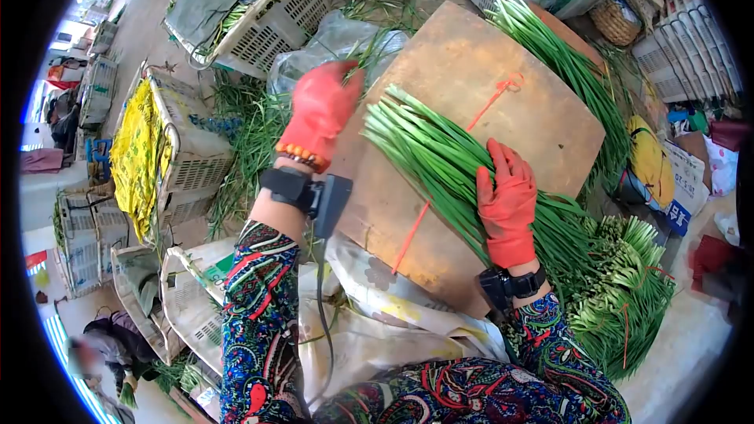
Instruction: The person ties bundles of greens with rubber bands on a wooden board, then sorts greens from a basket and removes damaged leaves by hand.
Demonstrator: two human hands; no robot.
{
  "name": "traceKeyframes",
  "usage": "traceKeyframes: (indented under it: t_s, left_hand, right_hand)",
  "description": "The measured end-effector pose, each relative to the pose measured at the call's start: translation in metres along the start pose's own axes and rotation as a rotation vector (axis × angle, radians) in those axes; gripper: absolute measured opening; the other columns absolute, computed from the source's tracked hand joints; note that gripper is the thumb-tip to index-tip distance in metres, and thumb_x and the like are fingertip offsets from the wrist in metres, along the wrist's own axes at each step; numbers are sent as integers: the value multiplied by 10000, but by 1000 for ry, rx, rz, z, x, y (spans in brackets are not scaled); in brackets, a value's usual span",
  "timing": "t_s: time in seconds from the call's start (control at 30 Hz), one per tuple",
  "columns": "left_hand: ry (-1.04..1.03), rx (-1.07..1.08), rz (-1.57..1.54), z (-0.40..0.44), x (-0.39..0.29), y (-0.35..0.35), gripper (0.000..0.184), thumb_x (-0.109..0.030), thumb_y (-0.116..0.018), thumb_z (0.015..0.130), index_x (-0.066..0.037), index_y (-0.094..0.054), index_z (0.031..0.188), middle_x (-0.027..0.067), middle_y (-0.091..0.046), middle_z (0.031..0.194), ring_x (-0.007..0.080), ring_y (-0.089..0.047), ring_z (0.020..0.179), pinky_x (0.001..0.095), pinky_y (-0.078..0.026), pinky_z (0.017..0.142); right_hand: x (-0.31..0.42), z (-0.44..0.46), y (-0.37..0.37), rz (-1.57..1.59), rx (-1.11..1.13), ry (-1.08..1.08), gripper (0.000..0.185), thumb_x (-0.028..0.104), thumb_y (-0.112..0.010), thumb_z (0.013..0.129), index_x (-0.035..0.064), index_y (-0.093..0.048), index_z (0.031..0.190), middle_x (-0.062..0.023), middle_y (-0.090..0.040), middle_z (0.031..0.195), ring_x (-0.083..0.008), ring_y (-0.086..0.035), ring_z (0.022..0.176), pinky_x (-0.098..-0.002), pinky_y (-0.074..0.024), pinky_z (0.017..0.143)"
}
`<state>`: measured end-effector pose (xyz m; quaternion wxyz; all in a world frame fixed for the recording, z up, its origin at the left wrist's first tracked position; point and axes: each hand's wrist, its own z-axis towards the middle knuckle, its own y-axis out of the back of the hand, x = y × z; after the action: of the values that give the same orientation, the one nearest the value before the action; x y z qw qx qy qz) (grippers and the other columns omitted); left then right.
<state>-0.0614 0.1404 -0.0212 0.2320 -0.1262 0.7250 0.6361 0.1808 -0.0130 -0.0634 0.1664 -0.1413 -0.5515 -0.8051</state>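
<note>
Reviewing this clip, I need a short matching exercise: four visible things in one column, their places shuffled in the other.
Things:
1. Right hand
2. Red tie
3. Yellow cloth
4. Beaded bracelet

Places:
A. Draped over a crate
B. Around the left wrist
C. Resting on the chive-like stalks
D. Across the board, beneath the stalks

Pairs: 1-C, 2-D, 3-A, 4-B

The gloves [509,208] look smooth and rubbery, the board [542,129] matt, the clear sheeting [302,64] glossy plastic.

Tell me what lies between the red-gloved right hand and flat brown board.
Long thin green stalks, bunched on the board beneath the right hand; head view.
</note>
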Motion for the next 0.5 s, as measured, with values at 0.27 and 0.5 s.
traceKeyframes:
  t_s: [0.27, 0.5]
  left_hand:
    - [-278, 283, 92, 24, -18, -40, 202, -230, -571, 708, -98, -631, 847, 122, -585, 800, 303, -550, 799, 369, -449, 712]
    - [-215, -116, 151, 26, 20, -32, 157, -185, -525, 786, -74, -624, 837, 147, -609, 760, 299, -582, 745, 380, -455, 657]
  right_hand:
    - [0, 0, 1, 14, 3, 4, 379, 238, -532, 790, 40, -508, 1112, -118, -534, 1013, -287, -512, 906, -382, -398, 796]
    - [0, 0, 1, 26, 14, -11, 387, 247, -530, 792, 38, -506, 1117, -120, -534, 1019, -288, -512, 914, -384, -396, 806]
